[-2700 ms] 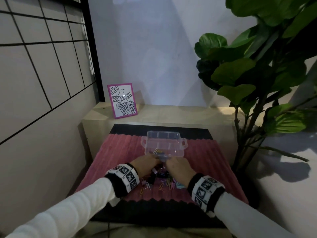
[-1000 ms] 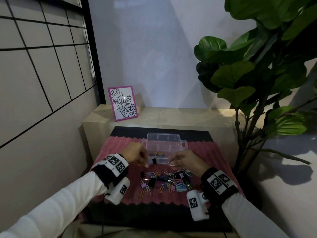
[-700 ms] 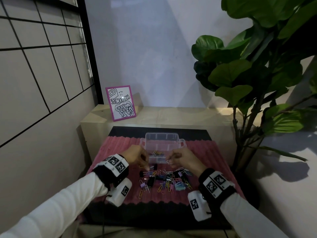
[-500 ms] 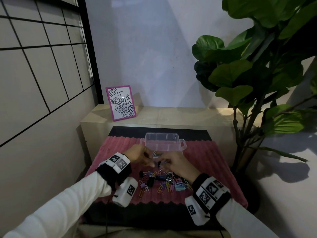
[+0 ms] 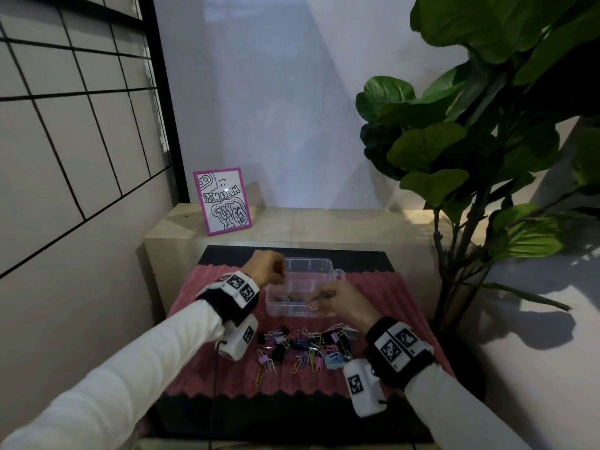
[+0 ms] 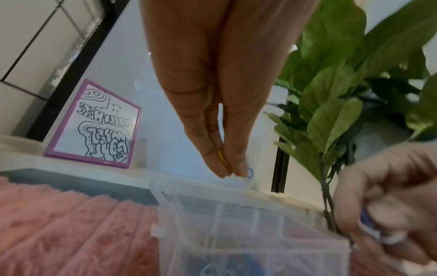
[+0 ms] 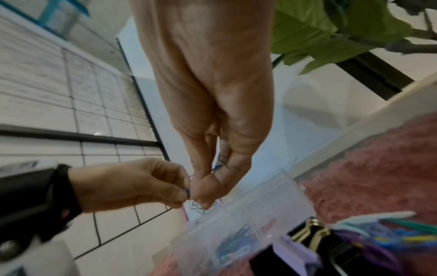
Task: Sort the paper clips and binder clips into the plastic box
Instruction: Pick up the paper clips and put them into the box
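Moved: both my hands had risen from the pile to the clear plastic compartment box (image 5: 303, 287).
Left hand (image 5: 268, 267): pinched yellow and blue paper clips (image 6: 223, 160).
Right hand (image 5: 337, 298): pinched a blue clip (image 7: 216, 168).
Tip: I judged releasing low over one compartment best.

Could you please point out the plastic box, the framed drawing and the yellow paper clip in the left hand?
plastic box (image 5: 336, 273), head view, on its right rim by the handle.
framed drawing (image 5: 222, 201), head view, on the middle of the white sheet.
yellow paper clip (image 6: 223, 158), left wrist view, on the wire showing between the fingertips.
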`<state>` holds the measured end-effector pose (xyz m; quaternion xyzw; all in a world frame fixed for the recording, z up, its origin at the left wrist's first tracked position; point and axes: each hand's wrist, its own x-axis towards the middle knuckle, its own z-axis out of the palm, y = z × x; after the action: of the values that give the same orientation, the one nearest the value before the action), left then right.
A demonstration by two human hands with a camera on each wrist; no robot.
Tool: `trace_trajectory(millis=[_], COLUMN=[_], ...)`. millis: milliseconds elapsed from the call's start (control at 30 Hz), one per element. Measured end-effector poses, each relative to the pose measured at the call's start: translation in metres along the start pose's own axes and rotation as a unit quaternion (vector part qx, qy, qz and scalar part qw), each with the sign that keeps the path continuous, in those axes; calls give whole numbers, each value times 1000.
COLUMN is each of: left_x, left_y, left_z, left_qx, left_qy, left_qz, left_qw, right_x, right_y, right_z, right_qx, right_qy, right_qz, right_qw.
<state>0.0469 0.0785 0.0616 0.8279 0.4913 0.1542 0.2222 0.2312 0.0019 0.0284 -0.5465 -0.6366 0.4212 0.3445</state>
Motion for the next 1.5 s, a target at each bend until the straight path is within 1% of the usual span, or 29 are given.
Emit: trace_trajectory(millis=[100, 167, 267, 333, 400, 433, 467, 500, 567, 600, 633, 700, 767, 800, 833, 867, 900, 967, 1000, 1100, 1167, 1233, 1333, 1500], left_x=[6, 5, -2, -11, -26, -35, -45, -56, -70, -74, -76, -75, -71, -70, -68, -65, -63, -61, -60, -55, -53, -51, -49, -48], left_y=[0, -3, -8, -10, -8, -7, -6, -6, -13, -18, -22, -28, -27, -25, -22, -20, -18, -13, -11, -5, -1, 1, -3, -21], left_z=[10, 15, 12, 6, -1, -3, -3, 0, 12, 19, 26, 37, 43, 45, 46, 47, 48, 51, 53, 58, 58, 56, 50, 40], left_qx=[49, 66, 43, 17, -20, -22, 2, 35, 70, 76, 82, 95, 104, 109, 110, 107, 104, 101, 106, 112, 105, 101, 95, 6], left_qy=[-29, -40, -28, 15, 63, 78, 69, 43, -37, -71, -93, -126, -143, -150, -157, -164, -174, -185, -184, -170, -177, -194, -196, -174], left_qz=[-17, -18, -25, -20, -14, -3, 1, 9, 18, 19, 22, 31, 43, 45, 46, 44, 41, 44, 44, 38, 43, 44, 34, 13], left_qw=[998, 997, 998, 1000, 998, 997, 998, 998, 997, 994, 992, 987, 983, 982, 980, 980, 978, 977, 976, 978, 978, 975, 975, 985], right_x=[12, 22, 37, 48, 54, 55, 55, 53, 47, 44, 41, 32, 17, 8, 0, -7, -13, -16, -15, -12, -9, -7, -5, -6], right_y=[-4, -9, -16, -20, -23, -25, -25, -26, -26, -25, -25, -24, -19, -16, -11, -5, 1, 15, 19, 22, 19, 16, 13, 12], right_z=[-4, -2, 6, 16, 28, 33, 37, 41, 45, 45, 44, 40, 33, 28, 23, 18, 15, 14, 15, 20, 22, 22, 18, 8], right_qx=[93, 97, 31, -56, -134, -163, -187, -205, -223, -222, -223, -250, -267, -281, -307, -340, -371, -408, -419, -443, -429, -396, -334, -237], right_qy=[-8, -8, 27, 59, 77, 79, 68, 43, -24, -45, -47, -11, 16, 11, -9, -41, -80, -144, -161, -176, -180, -186, -188, -140], right_qz=[27, 47, 54, 31, -1, -10, -16, -23, -43, -57, -70, -97, -143, -167, -180, -175, -155, -95, -75, -63, -59, -40, -21, -17], right_qw=[995, 994, 998, 996, 988, 983, 980, 978, 974, 972, 971, 963, 953, 945, 934, 923, 912, 896, 890, 877, 883, 898, 923, 961])
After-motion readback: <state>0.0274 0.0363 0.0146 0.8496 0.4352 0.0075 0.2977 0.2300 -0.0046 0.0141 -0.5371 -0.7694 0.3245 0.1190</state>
